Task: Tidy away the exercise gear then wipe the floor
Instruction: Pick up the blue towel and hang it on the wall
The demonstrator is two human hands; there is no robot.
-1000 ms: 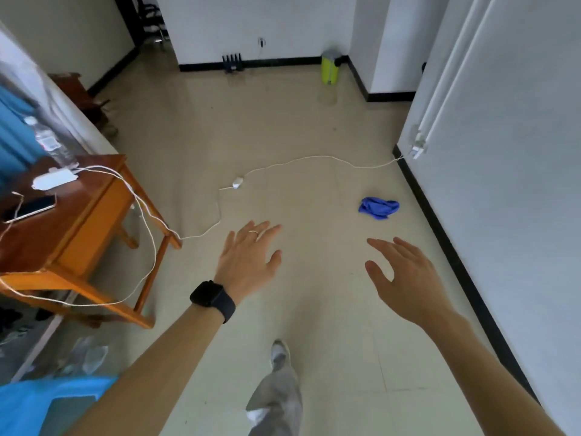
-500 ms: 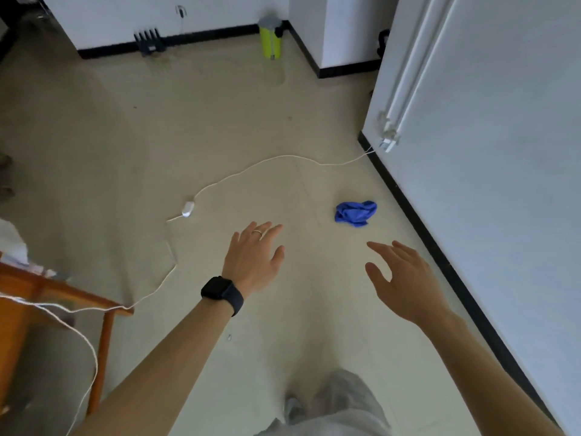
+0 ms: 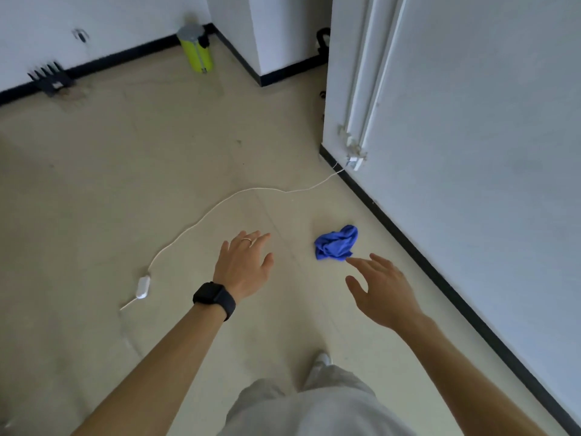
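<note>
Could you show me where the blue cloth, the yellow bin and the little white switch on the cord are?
blue cloth (image 3: pixel 335 243), head view, middle of the crumpled bundle.
yellow bin (image 3: pixel 198 56), head view, its yellow side wall.
white switch (image 3: pixel 143 287), head view, centre of its casing.

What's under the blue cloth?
Only beige floor shows around the crumpled cloth; anything beneath its folds is covered. The white cable lies apart from it.

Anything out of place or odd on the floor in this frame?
Two things. A crumpled blue cloth lies on the floor just beyond the open right hand, untouched. A white cable with an inline switch snakes loose across the floor from the wall, a likely trip hazard.
</note>
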